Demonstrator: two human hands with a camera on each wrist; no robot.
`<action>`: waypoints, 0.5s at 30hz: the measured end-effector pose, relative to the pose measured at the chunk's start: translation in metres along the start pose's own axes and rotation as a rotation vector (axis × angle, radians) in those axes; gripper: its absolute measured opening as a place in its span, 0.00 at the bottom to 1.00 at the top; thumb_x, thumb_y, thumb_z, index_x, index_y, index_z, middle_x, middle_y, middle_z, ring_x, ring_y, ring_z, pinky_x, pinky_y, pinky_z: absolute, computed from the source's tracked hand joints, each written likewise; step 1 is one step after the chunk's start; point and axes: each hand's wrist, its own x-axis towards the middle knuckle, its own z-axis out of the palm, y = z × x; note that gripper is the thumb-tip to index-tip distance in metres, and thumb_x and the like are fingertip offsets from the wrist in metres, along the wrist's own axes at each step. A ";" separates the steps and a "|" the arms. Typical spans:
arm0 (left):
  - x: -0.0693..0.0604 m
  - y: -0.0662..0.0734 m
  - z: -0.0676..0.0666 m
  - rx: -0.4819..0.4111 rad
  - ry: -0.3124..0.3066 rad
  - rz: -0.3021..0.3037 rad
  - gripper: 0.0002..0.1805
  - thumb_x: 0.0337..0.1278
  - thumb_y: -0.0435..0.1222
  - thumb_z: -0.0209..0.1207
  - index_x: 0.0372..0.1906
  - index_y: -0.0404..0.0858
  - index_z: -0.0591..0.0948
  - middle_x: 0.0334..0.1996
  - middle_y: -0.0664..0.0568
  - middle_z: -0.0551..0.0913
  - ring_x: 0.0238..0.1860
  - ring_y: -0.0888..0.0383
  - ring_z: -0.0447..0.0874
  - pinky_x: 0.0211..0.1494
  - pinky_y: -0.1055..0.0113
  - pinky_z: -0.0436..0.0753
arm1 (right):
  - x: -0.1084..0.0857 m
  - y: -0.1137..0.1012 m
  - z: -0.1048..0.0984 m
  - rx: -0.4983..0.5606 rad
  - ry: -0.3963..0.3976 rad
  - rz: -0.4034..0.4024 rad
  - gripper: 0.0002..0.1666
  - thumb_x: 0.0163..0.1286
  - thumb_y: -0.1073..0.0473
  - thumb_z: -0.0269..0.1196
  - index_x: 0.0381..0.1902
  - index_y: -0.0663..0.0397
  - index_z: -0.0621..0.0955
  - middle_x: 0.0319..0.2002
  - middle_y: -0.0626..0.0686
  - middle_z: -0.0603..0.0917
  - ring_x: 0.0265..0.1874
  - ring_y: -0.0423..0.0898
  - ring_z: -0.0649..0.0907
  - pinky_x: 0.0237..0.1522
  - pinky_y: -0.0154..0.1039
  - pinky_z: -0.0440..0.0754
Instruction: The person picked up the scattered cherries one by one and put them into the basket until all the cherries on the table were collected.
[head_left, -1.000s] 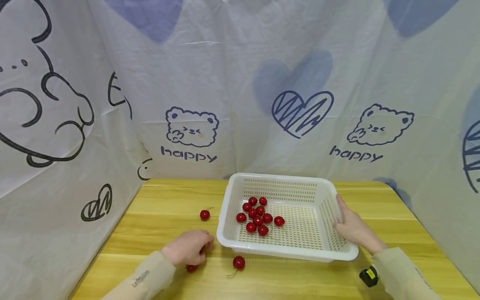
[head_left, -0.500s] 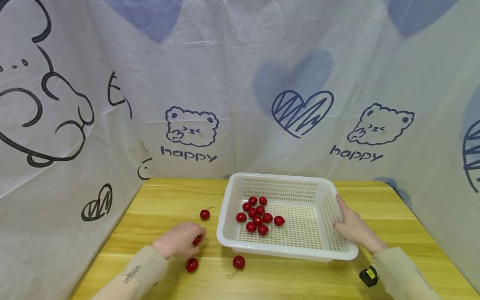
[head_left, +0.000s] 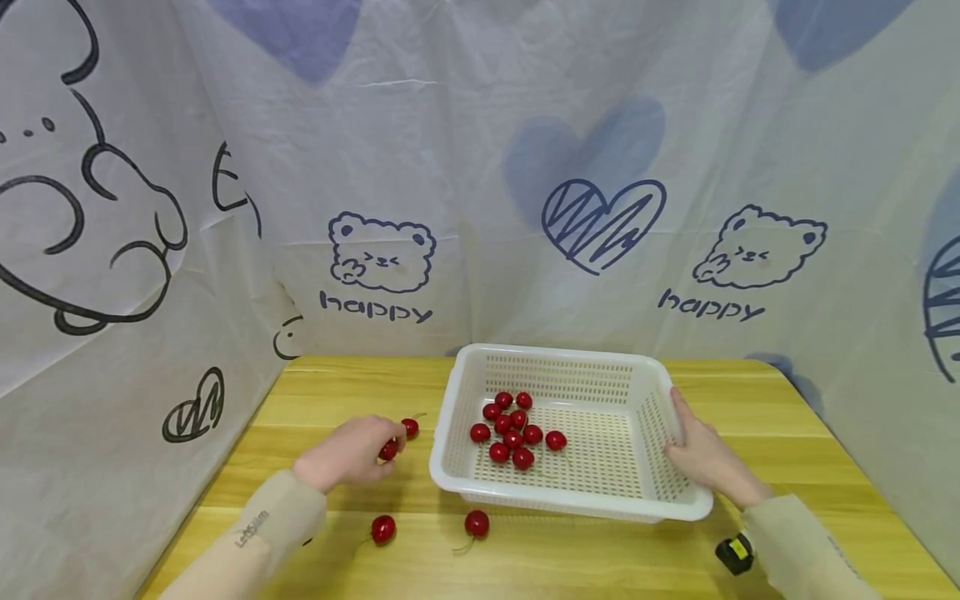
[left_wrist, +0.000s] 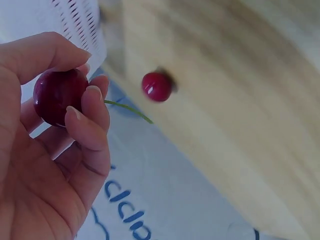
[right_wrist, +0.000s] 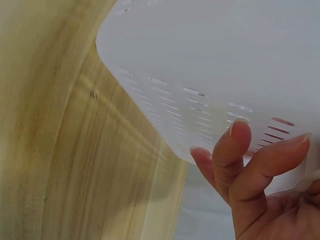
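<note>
My left hand [head_left: 348, 454] pinches a red cherry [left_wrist: 60, 97] between thumb and fingers, its green stem poking out past the fingertips. A second cherry [head_left: 409, 427] lies on the table just beyond that hand. On the right, my right hand [head_left: 708, 458] holds the end wall of a white slotted plastic basket [head_left: 570, 500], thumb over the rim. The right wrist view has its bent fingers against the outside of the basket [right_wrist: 210, 50]. Several cherries [head_left: 512, 440] sit together in the basket's left half.
Two more cherries lie near the front, one cherry [head_left: 382, 529] left and another cherry [head_left: 476, 523] before the basket. A small black-and-yellow object [head_left: 735, 554] is beside the right sleeve. A printed white curtain [head_left: 480, 167] stands behind the wooden table [head_left: 585, 567].
My left hand has lifted a cherry and moved away from me and left, toward the far loose cherry. The front-left cherry came into full view. The right hand stays on the basket.
</note>
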 end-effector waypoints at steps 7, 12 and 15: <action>0.007 0.000 -0.024 0.034 0.050 -0.047 0.08 0.50 0.31 0.67 0.35 0.41 0.80 0.28 0.58 0.80 0.29 0.63 0.73 0.34 0.70 0.77 | -0.001 0.000 0.002 0.006 0.001 0.006 0.57 0.64 0.68 0.53 0.79 0.65 0.31 0.68 0.88 0.56 0.39 0.62 0.88 0.32 0.46 0.89; 0.015 0.003 -0.035 0.026 0.069 -0.034 0.08 0.50 0.30 0.67 0.33 0.41 0.79 0.27 0.57 0.79 0.29 0.62 0.72 0.34 0.70 0.76 | -0.002 -0.003 0.002 0.026 -0.009 0.002 0.56 0.65 0.68 0.53 0.78 0.65 0.30 0.68 0.87 0.55 0.38 0.61 0.88 0.32 0.46 0.90; 0.022 0.008 -0.040 0.022 0.076 -0.028 0.09 0.51 0.30 0.67 0.32 0.43 0.78 0.27 0.57 0.79 0.29 0.61 0.72 0.34 0.70 0.76 | -0.003 -0.004 0.003 0.022 -0.009 -0.001 0.56 0.66 0.68 0.53 0.78 0.65 0.30 0.68 0.87 0.56 0.40 0.62 0.88 0.33 0.46 0.90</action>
